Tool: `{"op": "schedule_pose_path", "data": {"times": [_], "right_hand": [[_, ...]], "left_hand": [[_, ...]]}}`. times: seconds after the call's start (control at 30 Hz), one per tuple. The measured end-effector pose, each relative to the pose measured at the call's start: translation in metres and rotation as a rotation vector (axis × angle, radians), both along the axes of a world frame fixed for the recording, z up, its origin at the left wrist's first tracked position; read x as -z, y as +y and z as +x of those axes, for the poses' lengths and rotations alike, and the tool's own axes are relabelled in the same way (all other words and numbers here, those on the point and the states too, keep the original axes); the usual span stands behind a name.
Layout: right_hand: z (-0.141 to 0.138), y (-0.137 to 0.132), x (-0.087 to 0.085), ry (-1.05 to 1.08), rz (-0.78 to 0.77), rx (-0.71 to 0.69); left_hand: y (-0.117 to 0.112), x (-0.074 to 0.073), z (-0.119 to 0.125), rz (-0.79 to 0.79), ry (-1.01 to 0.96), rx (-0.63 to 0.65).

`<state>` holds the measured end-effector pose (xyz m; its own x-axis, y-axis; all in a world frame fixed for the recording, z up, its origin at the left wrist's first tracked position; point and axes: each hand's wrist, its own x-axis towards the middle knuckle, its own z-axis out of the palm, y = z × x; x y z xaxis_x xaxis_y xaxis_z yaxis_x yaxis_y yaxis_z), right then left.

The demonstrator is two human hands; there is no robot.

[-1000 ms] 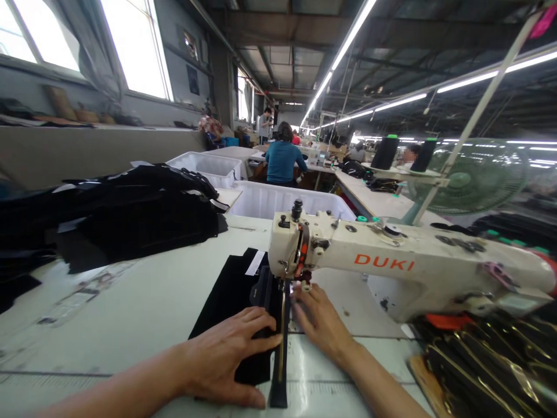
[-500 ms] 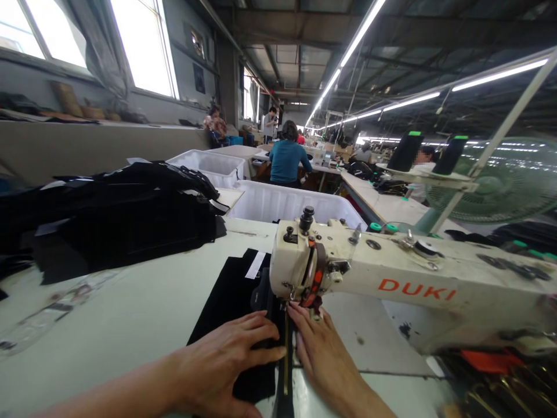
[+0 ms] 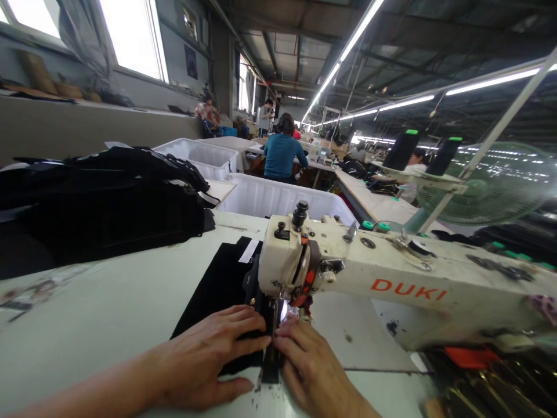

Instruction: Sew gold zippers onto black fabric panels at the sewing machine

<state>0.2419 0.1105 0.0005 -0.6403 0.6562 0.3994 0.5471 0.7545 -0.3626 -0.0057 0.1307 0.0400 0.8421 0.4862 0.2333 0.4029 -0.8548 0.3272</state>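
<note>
A black fabric piece (image 3: 209, 284) with a white label strip (image 3: 248, 251) lies on the sewing machine bed. Along its right edge runs a black zipper (image 3: 270, 371) with gold-coloured teeth, under the needle area of the sewing machine (image 3: 282, 261). My left hand (image 3: 213, 348) lies flat on the fabric, fingers stretched out and thumb spread, its fingertips beside the zipper. With bent fingers pressed together, my right hand (image 3: 311, 360) grips the zipper's right edge just in front of the presser foot. The exact fingertip contact is partly hidden.
A heap of black fabric pieces (image 3: 108, 203) lies at left. White plastic bins (image 3: 282, 194) stand behind the machine. Thread cones (image 3: 401, 152) and a green fan (image 3: 483, 183) are at right. More gold-toothed zippers (image 3: 491, 389) lie lower right. A person in blue (image 3: 281, 154) sits ahead.
The fabric and zipper have fed away from me under the needle, with less zipper showing in front. My right hand sits nearer me relative to the needle. The view has shifted slightly.
</note>
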Motion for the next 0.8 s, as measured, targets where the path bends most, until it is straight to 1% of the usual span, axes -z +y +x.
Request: {"op": "schedule_pose_path", "data": {"times": [0.13, 0.23, 0.43, 0.63, 0.8], "right_hand": [[-0.001, 0.0, 0.009, -0.039, 0.101, 0.077], [-0.002, 0.001, 0.015, -0.059, 0.166, 0.117], [-0.004, 0.005, 0.02, -0.098, 0.248, 0.169], [-0.002, 0.005, 0.023, -0.184, 0.228, 0.201], [-0.003, 0.005, 0.022, -0.196, 0.221, 0.209]], "left_hand": [[0.01, 0.002, -0.001, 0.022, -0.014, 0.004], [0.018, 0.004, -0.001, -0.007, -0.019, 0.006], [0.028, 0.005, 0.0, -0.05, 0.03, -0.013], [0.032, 0.009, -0.002, -0.043, 0.021, -0.024], [0.033, 0.013, -0.004, -0.049, -0.028, -0.031]]}}
